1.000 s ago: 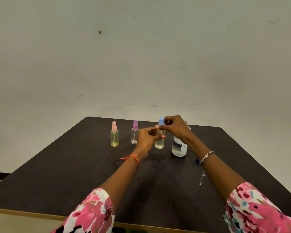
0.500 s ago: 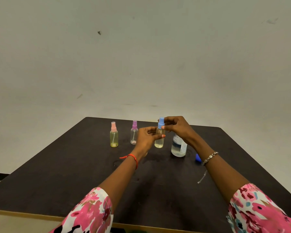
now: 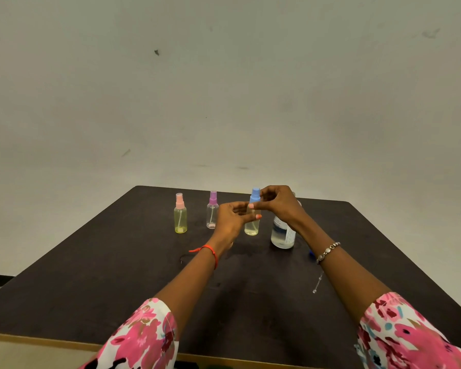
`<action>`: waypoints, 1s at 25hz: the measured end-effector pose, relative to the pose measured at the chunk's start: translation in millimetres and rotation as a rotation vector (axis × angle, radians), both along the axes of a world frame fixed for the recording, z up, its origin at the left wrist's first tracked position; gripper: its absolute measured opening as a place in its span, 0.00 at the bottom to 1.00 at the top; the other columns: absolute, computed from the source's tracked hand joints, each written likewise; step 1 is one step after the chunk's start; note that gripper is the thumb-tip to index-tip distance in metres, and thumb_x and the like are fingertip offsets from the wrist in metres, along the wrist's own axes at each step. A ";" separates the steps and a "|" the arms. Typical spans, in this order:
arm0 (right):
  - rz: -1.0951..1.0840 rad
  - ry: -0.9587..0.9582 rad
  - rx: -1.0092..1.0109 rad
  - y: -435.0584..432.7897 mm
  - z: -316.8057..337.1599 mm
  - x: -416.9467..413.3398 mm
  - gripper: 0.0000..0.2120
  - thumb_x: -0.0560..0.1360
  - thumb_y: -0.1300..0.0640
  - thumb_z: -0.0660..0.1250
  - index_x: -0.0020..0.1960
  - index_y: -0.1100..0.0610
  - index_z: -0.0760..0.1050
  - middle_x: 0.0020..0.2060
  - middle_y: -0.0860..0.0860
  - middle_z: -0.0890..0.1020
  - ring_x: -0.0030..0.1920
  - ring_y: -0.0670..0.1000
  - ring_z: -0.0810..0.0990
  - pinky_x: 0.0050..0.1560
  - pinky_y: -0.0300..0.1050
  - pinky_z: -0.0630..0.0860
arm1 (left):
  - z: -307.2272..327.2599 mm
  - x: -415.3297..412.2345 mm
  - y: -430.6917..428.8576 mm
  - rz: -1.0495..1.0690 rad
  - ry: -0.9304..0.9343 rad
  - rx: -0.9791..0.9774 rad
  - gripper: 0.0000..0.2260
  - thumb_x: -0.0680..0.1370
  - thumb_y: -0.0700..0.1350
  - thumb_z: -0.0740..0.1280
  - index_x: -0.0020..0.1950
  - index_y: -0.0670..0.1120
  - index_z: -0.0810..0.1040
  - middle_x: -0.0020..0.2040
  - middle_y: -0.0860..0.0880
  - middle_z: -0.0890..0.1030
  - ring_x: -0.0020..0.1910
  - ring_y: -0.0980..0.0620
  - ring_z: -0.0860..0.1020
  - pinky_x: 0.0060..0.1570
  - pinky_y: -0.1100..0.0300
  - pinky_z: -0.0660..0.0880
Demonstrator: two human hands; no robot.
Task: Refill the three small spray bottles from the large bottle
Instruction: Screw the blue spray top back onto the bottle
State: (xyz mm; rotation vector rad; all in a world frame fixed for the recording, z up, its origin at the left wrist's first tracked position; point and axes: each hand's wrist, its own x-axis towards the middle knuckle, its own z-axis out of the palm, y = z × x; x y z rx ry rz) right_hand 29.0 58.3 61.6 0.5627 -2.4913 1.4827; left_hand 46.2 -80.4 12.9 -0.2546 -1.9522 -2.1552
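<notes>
Three small spray bottles stand in a row at the far side of the dark table [image 3: 91, 275]. The pink-capped one [image 3: 180, 217] holds yellowish liquid, the purple-capped one [image 3: 212, 215] looks nearly empty. My left hand [image 3: 230, 218] grips the body of the blue-capped bottle [image 3: 252, 227], which holds pale liquid. My right hand [image 3: 276, 202] pinches its blue spray cap [image 3: 255, 195]. The large clear bottle [image 3: 282, 234] stands just right of it, its top hidden behind my right hand.
A small blue object [image 3: 310, 253] lies on the table right of the large bottle, partly hidden by my right wrist. A thin clear tube-like piece [image 3: 317, 283] lies nearer, beside my right forearm. A wet patch [image 3: 240, 253] marks the table's middle.
The blue-capped bottle stays in both hands while my right fingers shift around its cap. The view has drifted slightly; the other bottles have not moved.
</notes>
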 end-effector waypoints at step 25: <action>-0.076 0.197 0.075 -21.2 -6.4 3.3 0.10 0.70 0.59 0.71 0.44 0.67 0.79 0.39 0.65 0.81 0.37 0.53 0.75 0.40 0.45 0.70 | -5.9 -3.1 -7.8 0.037 0.026 -0.040 0.17 0.67 0.33 0.73 0.55 0.36 0.78 0.46 0.43 0.81 0.41 0.59 0.80 0.37 0.73 0.75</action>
